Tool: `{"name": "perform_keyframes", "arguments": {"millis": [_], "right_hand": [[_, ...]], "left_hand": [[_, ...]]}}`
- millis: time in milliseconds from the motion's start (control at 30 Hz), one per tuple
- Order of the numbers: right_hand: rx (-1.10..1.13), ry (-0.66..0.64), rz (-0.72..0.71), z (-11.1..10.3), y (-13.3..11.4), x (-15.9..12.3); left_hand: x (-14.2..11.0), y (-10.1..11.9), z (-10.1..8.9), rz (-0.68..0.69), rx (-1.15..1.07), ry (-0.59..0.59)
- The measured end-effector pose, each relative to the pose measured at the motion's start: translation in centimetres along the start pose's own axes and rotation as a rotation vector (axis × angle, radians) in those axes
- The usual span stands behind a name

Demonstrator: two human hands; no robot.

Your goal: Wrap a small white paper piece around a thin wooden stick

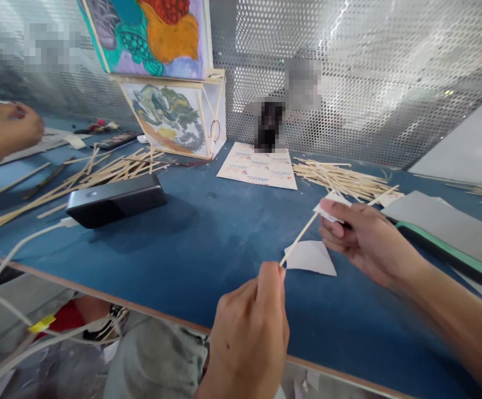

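My left hand (249,327) is closed on the near end of a thin wooden stick (301,238), which slants up and away to the right. Farther along the stick, my right hand (361,233) pinches a small folded piece of white paper (336,206) against it. Whether the paper wraps fully round the stick is hidden by the fingers. A loose white paper piece (312,258) lies on the blue table (208,255) below and between my hands.
Bundles of sticks lie behind my right hand (349,180) and at left (112,172). A dark power bank (116,202) with a white cable stands left. A green-edged tool (449,255) lies right. Painted lantern-like boxes (174,119) stand behind. Another person's hand (8,130) is far left.
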State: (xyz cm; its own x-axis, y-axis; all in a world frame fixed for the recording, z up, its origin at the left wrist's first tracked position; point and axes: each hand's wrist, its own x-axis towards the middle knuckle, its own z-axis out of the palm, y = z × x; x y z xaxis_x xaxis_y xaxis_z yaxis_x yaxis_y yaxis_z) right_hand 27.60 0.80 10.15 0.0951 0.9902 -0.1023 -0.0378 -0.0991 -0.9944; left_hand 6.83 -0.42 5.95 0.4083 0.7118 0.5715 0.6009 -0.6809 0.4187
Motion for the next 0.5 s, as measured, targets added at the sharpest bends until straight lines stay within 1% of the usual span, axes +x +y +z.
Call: {"name": "perform_keyframes", "arguments": {"millis": [33, 100, 133, 167, 200, 267, 300, 400, 433, 467, 500], "right_hand": [[-0.005, -0.013, 0.003, -0.14, 0.03, -0.01], [-0.087, -0.174, 0.051, -0.27, 0.22, -0.08], [-0.115, -0.229, 0.072, -0.25, 0.36, -0.10], [-0.123, -0.242, 0.076, -0.19, 0.48, -0.10], [-0.108, -0.203, 0.062, -0.12, 0.57, -0.07], [-0.031, -0.050, 0.018, -0.02, 0.58, 0.02], [-0.015, -0.051, 0.020, 0.00, 0.51, 0.06], [-0.049, -0.217, 0.094, -0.03, 0.23, 0.12], [-0.050, -0.231, 0.102, -0.05, 0.16, 0.11], [-0.042, -0.207, 0.094, -0.07, 0.13, 0.09], [-0.025, -0.149, 0.071, -0.08, 0.12, 0.04]], "left_hand": [[-0.03, 0.04, -0.05, 0.001, -0.002, 0.006], [-0.04, 0.09, -0.15, 0.009, -0.005, 0.006], [-0.02, 0.09, -0.19, 0.017, -0.006, 0.004], [0.02, 0.07, -0.21, 0.025, -0.005, 0.000], [0.06, 0.05, -0.22, 0.029, 0.000, -0.007], [0.13, -0.02, -0.20, 0.022, 0.008, -0.002], [0.15, -0.05, -0.17, 0.021, 0.006, 0.003], [0.11, -0.08, -0.11, 0.027, 0.001, 0.011], [0.08, -0.08, -0.08, 0.037, -0.001, 0.007], [0.04, -0.08, -0.05, 0.043, 0.003, 0.004], [0.01, -0.08, -0.01, 0.043, 0.008, 0.008]]}}
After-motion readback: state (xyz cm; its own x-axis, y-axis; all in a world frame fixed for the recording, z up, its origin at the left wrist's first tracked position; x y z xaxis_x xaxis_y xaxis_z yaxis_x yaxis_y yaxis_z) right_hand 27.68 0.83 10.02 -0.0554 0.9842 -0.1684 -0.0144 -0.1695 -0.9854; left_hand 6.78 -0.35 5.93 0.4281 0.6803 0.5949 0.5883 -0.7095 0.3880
